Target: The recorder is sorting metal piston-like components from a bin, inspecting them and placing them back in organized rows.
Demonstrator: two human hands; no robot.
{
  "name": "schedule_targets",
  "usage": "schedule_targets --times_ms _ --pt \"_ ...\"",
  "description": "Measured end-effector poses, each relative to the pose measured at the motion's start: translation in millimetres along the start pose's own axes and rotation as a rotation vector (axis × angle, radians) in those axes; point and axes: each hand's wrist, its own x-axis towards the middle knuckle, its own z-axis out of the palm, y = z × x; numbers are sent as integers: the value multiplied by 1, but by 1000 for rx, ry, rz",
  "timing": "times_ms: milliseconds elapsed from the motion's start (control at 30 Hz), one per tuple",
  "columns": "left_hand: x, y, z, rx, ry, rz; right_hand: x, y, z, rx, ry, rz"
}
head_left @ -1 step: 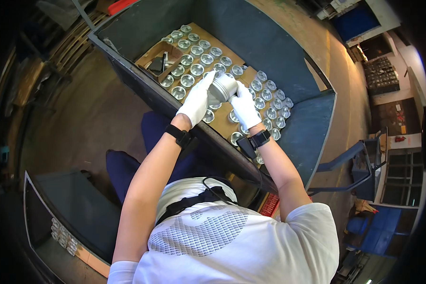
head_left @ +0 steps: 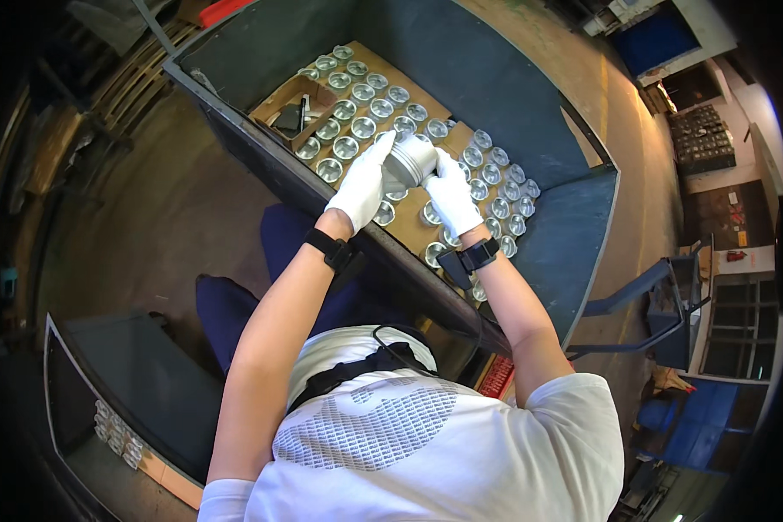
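Note:
My left hand [head_left: 361,184] and my right hand [head_left: 452,196], both in white gloves, grip one shiny metal cylinder [head_left: 411,159] between them, held just above a cardboard sheet [head_left: 409,228]. Rows of several similar open-topped metal cups [head_left: 363,127] stand on that sheet. The sheet lies inside a large blue-grey metal bin [head_left: 496,78]. A black band sits on each wrist. The underside of the held cylinder is hidden by my fingers.
The bin's near wall [head_left: 261,157] runs across in front of my knees. A small cardboard box [head_left: 289,109] with dark parts sits at the sheet's left end. A second bin [head_left: 130,383] at lower left holds several metal parts [head_left: 117,432]. A blue cart [head_left: 670,304] stands at right.

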Motion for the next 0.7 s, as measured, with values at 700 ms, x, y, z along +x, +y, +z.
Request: schedule_targets --times_ms 700 --pt "-9 16 8 -79 -77 -33 -3 -85 -33 235 -113 188"
